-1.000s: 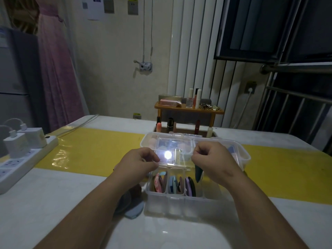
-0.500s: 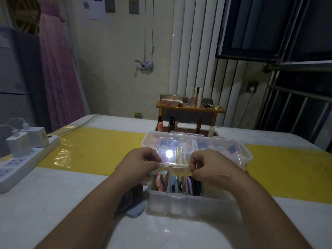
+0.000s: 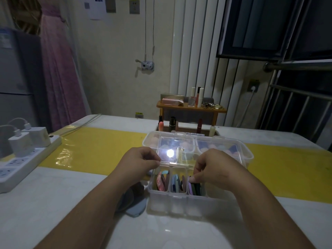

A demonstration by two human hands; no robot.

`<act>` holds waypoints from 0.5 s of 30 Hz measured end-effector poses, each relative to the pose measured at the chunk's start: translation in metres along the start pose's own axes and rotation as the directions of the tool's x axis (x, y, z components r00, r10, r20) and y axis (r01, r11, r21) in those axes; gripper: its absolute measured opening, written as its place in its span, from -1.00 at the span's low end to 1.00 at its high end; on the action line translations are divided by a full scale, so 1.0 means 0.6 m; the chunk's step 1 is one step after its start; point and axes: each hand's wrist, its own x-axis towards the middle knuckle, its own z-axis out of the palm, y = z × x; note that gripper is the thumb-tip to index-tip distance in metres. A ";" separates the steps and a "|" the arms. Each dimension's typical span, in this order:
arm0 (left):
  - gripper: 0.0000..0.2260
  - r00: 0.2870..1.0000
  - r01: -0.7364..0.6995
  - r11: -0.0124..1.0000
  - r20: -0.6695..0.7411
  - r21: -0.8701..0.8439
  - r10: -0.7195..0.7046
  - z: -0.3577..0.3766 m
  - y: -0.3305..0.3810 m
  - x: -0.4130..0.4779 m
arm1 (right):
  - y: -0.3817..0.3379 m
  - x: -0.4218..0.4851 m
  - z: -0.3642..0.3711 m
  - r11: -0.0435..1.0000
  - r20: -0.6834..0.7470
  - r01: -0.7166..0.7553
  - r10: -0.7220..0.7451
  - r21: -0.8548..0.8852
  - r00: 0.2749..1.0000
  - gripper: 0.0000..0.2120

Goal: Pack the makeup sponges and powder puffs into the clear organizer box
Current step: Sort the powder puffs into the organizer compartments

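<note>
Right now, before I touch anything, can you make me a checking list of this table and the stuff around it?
Surface: white table with a yellow strip across it.
Job's things: clear organizer box, lid raised; pink puff, blue puff and dark puffs stand on edge inside; loose puffs lie left of it.
Clutter: second clear tub behind, pinkish sponges inside.
Hands: left hand pinches the lid's edge; right hand has curled fingers on the dark puffs, grip unclear.
Cables: power strip with two chargers and white cables, far left.
Surroundings: wooden shelf of cosmetics, pink dress, barred window.
</note>
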 end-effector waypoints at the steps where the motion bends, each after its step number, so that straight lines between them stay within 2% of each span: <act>1: -0.85 1.000 0.002 1.000 -0.007 -0.009 -0.002 -0.001 0.000 0.000 | -0.001 0.000 0.000 1.000 0.000 -0.005 0.005 0.001 1.000 -0.88; 6: -0.88 0.999 0.029 0.998 -0.029 -0.048 -0.031 -0.010 0.003 -0.001 | 0.006 0.004 0.004 0.994 -0.067 0.042 -0.035 0.103 0.997 -0.78; 9: -0.84 0.989 0.064 0.994 -0.126 -0.087 -0.074 -0.017 -0.002 0.004 | 0.008 0.006 0.009 0.976 -0.175 0.114 -0.081 0.184 0.981 -0.76; 12: -0.81 0.960 0.094 0.994 -0.269 0.059 -0.074 -0.025 -0.014 0.009 | 0.005 0.008 0.016 0.963 -0.252 0.175 -0.121 0.204 0.960 -0.78; 15: -0.78 0.955 0.114 0.953 -0.294 0.282 -0.028 -0.031 -0.026 0.013 | 0.002 0.010 0.022 0.952 -0.271 0.216 -0.153 0.217 0.950 -0.80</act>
